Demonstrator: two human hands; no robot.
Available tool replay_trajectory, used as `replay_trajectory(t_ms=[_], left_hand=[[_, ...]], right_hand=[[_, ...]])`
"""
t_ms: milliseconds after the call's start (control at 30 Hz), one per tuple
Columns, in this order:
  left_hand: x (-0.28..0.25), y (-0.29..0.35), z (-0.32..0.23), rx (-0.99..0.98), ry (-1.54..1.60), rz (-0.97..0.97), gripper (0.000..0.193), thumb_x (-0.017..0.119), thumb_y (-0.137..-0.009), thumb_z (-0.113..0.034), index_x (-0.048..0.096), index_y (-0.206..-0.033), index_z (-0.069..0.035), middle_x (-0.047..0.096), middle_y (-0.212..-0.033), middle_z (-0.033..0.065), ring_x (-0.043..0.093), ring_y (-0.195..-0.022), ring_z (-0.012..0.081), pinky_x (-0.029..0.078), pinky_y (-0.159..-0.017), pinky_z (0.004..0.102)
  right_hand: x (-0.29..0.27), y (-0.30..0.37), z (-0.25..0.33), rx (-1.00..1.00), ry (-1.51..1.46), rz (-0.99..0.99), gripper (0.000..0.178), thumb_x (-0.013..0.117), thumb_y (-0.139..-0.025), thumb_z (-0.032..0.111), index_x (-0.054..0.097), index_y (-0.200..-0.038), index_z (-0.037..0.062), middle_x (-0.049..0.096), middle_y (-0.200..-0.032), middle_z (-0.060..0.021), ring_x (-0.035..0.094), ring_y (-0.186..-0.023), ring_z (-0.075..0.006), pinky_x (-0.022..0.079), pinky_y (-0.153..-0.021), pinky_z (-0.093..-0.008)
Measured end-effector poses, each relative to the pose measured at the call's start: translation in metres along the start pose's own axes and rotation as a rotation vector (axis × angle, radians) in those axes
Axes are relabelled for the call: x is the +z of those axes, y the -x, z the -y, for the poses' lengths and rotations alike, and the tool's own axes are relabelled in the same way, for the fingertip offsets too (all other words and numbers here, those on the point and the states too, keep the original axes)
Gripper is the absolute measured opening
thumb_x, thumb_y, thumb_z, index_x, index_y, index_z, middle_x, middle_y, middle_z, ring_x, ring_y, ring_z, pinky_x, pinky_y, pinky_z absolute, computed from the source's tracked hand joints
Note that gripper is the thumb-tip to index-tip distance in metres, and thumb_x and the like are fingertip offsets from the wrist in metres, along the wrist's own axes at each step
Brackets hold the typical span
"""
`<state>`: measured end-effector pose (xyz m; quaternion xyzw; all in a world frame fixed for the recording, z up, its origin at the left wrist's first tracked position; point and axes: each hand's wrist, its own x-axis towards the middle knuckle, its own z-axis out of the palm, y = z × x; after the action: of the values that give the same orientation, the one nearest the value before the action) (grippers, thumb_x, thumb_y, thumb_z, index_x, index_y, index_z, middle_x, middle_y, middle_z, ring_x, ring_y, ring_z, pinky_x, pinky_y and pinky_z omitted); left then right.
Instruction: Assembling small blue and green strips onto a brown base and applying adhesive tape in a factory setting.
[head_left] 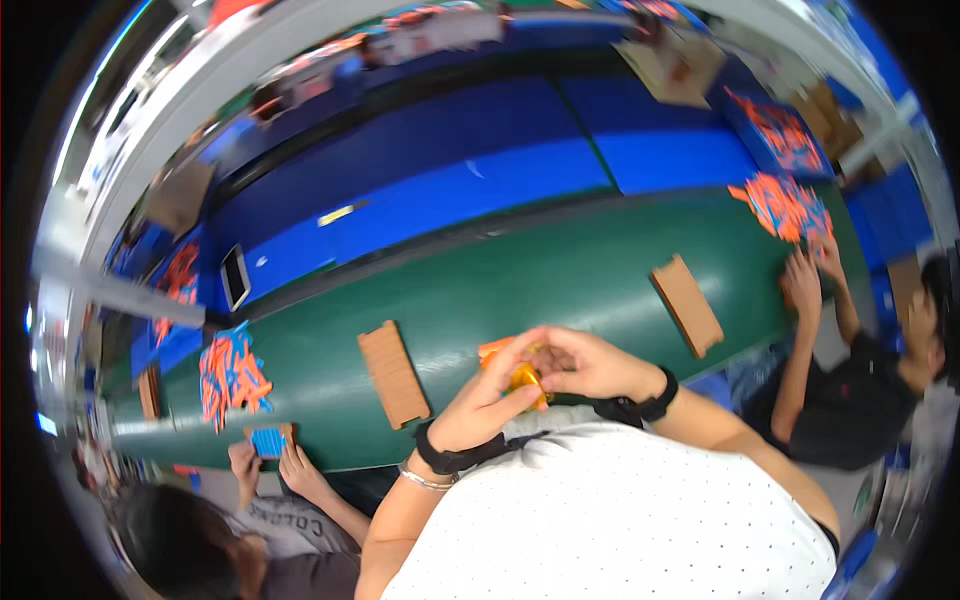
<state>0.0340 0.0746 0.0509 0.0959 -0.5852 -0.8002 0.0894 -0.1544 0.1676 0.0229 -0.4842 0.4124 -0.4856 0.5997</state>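
Close to my body, at the near edge of the green table, my left hand [478, 405] and my right hand [598, 368] are drawn together. Between them is a small, shiny yellow-orange thing [525, 379]; my fingers cover much of it, so its kind is unclear. The left fingers curl about its near side, and the right thumb and fingers close on it from the other side. A flat orange piece [492, 349] shows just beyond the left fingers; whether it is gripped or lies on the table, I cannot tell.
Brown grooved boards lie left [394, 375] and right [688, 306] on the green table [520, 265]. Orange-and-blue strips are heaped at left [232, 375] and far right [788, 207]. A co-worker's hands [270, 465] hold a blue-filled board; another person [850, 385] works at right.
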Motion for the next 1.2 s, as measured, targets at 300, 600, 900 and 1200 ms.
replay_trajectory(t_ms=[300, 600, 900, 1200], left_hand=[[0.022, 0.000, -0.008, -0.214, -0.047, 0.141, 0.066, 0.051, -0.097, -0.008, 0.015, -0.152, -0.003, 0.064, -0.108, 0.0129, 0.058, -0.109, 0.0178, 0.040, -0.098, 0.0308], [-0.011, -0.001, -0.006, -0.183, 0.531, -0.161, 0.057, 0.045, -0.101, -0.020, 0.019, -0.149, -0.005, 0.064, -0.110, 0.0226, 0.067, -0.099, 0.0304, 0.053, -0.087, 0.0365], [-0.014, -0.007, 0.003, 0.149, 0.333, -0.159, 0.086, 0.053, -0.096, -0.007, -0.011, -0.152, -0.022, 0.060, -0.117, 0.0225, 0.059, -0.112, 0.0288, 0.042, -0.098, 0.0393], [-0.019, -0.009, 0.031, -0.007, 0.146, -0.123, 0.064, 0.048, -0.101, -0.012, 0.009, -0.152, -0.010, 0.058, -0.114, 0.0098, 0.057, -0.105, 0.0154, 0.044, -0.093, 0.0314]], right_hand=[[-0.006, 0.030, 0.004, 0.046, 0.137, 0.076, 0.014, 0.068, -0.085, 0.009, 0.061, -0.096, 0.0028, 0.059, -0.091, -0.0024, 0.053, -0.076, -0.0095, 0.043, -0.064, -0.0256], [-0.024, 0.012, 0.028, -0.121, 0.314, 0.170, 0.020, 0.063, -0.091, 0.018, 0.050, -0.083, 0.0036, 0.049, -0.082, -0.0035, 0.052, -0.082, -0.0160, 0.043, -0.078, -0.0283], [-0.021, -0.013, 0.022, -0.075, -0.417, 0.097, 0.031, 0.065, -0.091, 0.010, 0.050, -0.118, 0.0059, 0.052, -0.117, -0.0088, 0.054, -0.099, -0.0145, 0.046, -0.085, -0.0295], [-0.027, -0.013, -0.002, 0.151, -0.038, 0.359, 0.059, 0.066, -0.082, 0.002, 0.038, -0.134, 0.0073, 0.051, -0.116, -0.0052, 0.051, -0.112, -0.0160, 0.041, -0.093, -0.0311]])
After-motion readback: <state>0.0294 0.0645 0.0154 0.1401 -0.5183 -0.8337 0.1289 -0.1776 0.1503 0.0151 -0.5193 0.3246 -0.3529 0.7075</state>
